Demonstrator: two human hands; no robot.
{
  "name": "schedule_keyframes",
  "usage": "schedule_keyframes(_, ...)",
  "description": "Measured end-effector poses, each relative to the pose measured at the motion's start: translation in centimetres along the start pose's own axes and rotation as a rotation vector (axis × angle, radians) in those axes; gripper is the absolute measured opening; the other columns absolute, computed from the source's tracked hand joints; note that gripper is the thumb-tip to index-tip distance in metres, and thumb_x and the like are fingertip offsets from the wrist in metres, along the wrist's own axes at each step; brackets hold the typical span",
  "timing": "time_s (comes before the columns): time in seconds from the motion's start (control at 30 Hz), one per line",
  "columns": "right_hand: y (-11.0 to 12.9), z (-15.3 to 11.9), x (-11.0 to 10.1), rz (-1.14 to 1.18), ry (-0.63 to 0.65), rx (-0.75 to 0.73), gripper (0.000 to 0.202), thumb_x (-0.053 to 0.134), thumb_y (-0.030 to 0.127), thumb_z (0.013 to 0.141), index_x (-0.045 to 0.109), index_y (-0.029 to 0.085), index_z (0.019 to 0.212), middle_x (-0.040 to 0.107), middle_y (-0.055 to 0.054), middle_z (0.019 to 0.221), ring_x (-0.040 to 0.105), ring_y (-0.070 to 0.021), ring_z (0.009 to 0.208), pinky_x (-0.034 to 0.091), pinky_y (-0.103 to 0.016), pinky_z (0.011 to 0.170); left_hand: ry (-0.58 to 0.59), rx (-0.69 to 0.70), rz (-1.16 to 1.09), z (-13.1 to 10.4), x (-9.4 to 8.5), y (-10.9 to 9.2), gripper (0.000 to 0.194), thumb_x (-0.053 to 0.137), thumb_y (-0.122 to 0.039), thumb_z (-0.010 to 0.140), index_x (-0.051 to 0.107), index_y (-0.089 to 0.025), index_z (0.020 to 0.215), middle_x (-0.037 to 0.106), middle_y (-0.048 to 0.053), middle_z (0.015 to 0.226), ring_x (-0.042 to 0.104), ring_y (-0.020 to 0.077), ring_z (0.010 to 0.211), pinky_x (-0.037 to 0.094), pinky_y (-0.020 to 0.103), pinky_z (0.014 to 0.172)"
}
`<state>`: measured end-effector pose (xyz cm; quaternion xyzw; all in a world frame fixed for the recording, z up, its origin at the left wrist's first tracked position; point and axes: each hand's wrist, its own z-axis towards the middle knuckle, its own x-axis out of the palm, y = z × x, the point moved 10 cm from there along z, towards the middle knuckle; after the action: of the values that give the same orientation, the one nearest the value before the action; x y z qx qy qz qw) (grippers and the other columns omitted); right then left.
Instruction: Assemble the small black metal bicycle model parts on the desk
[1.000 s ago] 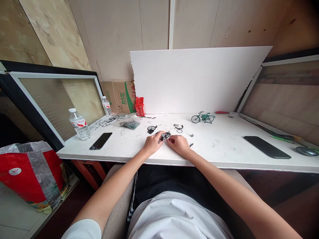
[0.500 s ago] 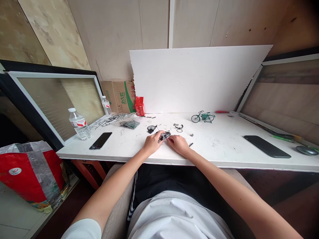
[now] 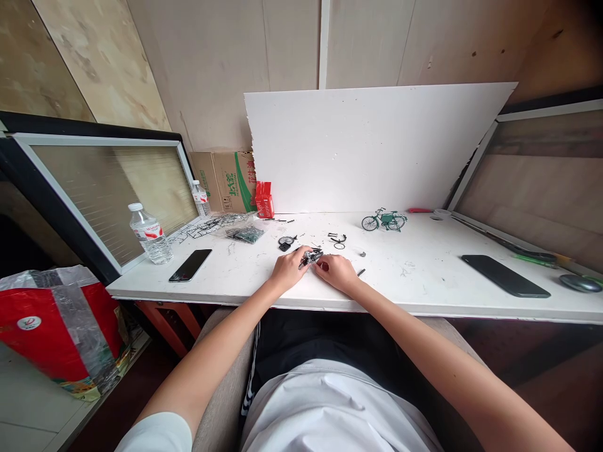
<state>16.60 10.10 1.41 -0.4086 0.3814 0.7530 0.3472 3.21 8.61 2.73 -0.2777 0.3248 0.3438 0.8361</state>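
Observation:
My left hand (image 3: 288, 269) is closed around a small dark model assembly (image 3: 311, 257) with thin black and grey pieces; its exact kind is too small to make out. My right hand (image 3: 337, 271) is pinched at the assembly's right side, and its fingertips partly hide what they grip. Beyond the left hand lie a small spoked wheel (image 3: 285, 240) and a black block-like piece (image 3: 284, 247). Past the right hand are a black ring (image 3: 339, 246), a curved black part (image 3: 338, 238) and a small grey piece (image 3: 362, 254). A short black stick (image 3: 361, 273) lies beside the right wrist.
A green model bicycle (image 3: 384, 220) stands at the back. Leftward are a bag of small parts (image 3: 245, 233), black part frames (image 3: 207, 227), a phone (image 3: 190, 265) and a water bottle (image 3: 151, 233). A larger black phone-like slab (image 3: 505, 276) and a mouse (image 3: 579, 284) lie rightward.
Both hands stay almost in place around the dark assembly, with only a very slight shift of the right fingers. The camera view has tilted marginally.

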Motion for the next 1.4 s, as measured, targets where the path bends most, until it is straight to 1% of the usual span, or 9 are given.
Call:
schedule_keyframes(0.13,0.0,0.0,0.1,-0.022,0.002,0.006,0.030,0.056,0.038,0.100,0.069,0.021,0.079,0.073,-0.005,0.078,0.060,-0.0169,0.066,0.029,-0.028,0.059,0.012,0.004,0.004,0.0,0.1,0.0,0.051,0.073,-0.017,0.092,0.053,-0.028,0.137,0.076,0.002,0.125,0.077,0.0213,0.095,0.059,0.031,0.084)
schedule_keyframes(0.3,-0.1,0.1,0.2,-0.034,0.003,0.005,0.029,0.055,0.037,0.100,0.070,0.020,0.081,0.074,-0.005,0.080,0.060,-0.0168,0.067,0.029,-0.028,0.059,0.011,0.008,0.009,0.0,0.2,0.1,0.045,0.071,-0.017,0.092,0.056,-0.028,0.133,0.076,0.001,0.124,0.077,0.0217,0.097,0.059,0.032,0.085)
schedule_keyframes(0.57,0.0,0.1,0.2,-0.028,0.006,0.000,0.029,0.055,0.034,0.101,0.068,0.020,0.079,0.074,-0.005,0.080,0.060,-0.0168,0.066,0.027,-0.027,0.059,0.000,0.012,-0.005,0.0,0.4,0.3,0.044,0.072,-0.015,0.091,0.058,-0.028,0.131,0.076,0.002,0.123,0.077,0.0220,0.097,0.060,0.032,0.087)
schedule_keyframes(0.73,-0.5,0.2,0.3,-0.039,0.018,0.049,0.032,0.050,0.036,0.105,0.072,0.020,0.089,0.076,-0.008,0.086,0.065,-0.0188,0.072,0.029,-0.028,0.061,-0.003,0.006,-0.036,0.0,0.3,0.3,0.049,0.071,-0.015,0.091,0.058,-0.028,0.137,0.076,0.002,0.125,0.078,0.0220,0.097,0.060,0.032,0.088)
schedule_keyframes(0.83,-0.9,0.2,0.2,-0.054,0.016,0.102,0.031,0.051,0.037,0.105,0.073,0.020,0.092,0.076,-0.009,0.087,0.066,-0.0200,0.074,0.030,-0.028,0.062,0.010,-0.005,-0.038,0.0,0.4,0.4,0.060,0.071,-0.015,0.091,0.054,-0.030,0.146,0.077,0.002,0.123,0.078,0.0218,0.099,0.061,0.032,0.089)
schedule_keyframes(0.97,-1.1,0.2,0.1,-0.066,-0.005,0.127,0.030,0.050,0.039,0.106,0.070,0.020,0.092,0.076,-0.008,0.086,0.065,-0.0196,0.072,0.029,-0.029,0.061,0.011,-0.001,-0.037,-0.1,0.5,0.5,0.071,0.069,-0.016,0.093,0.044,-0.033,0.158,0.079,0.002,0.117,0.078,0.0215,0.102,0.062,0.032,0.091)
schedule_keyframes(1.17,-1.6,0.3,0.4,-0.081,-0.009,0.131,0.035,0.042,0.042,0.110,0.066,0.021,0.095,0.074,-0.007,0.085,0.064,-0.0191,0.071,0.027,-0.028,0.061,-0.009,0.004,-0.050,-0.1,0.2,0.4,0.075,0.067,-0.022,0.097,0.034,-0.032,0.164,0.080,0.002,0.113,0.078,0.0207,0.104,0.062,0.031,0.091)
schedule_keyframes(1.27,-1.5,0.4,0.5,-0.077,0.009,0.120,0.036,0.038,0.041,0.111,0.064,0.021,0.096,0.074,-0.007,0.087,0.064,-0.0192,0.071,0.027,-0.029,0.061,-0.019,0.003,-0.051,-0.1,0.0,0.4,0.074,0.066,-0.022,0.097,0.034,-0.031,0.163,0.080,0.002,0.114,0.078,0.0205,0.104,0.063,0.032,0.092)
schedule_keyframes(1.4,-1.8,0.4,0.7,-0.058,0.031,0.141,0.037,0.035,0.041,0.112,0.063,0.021,0.099,0.073,-0.007,0.087,0.063,-0.0194,0.071,0.028,-0.028,0.062,-0.021,0.005,-0.069,-0.1,0.0,0.4,0.073,0.064,-0.024,0.098,0.033,-0.030,0.164,0.080,0.003,0.115,0.078,0.0212,0.107,0.063,0.033,0.094)
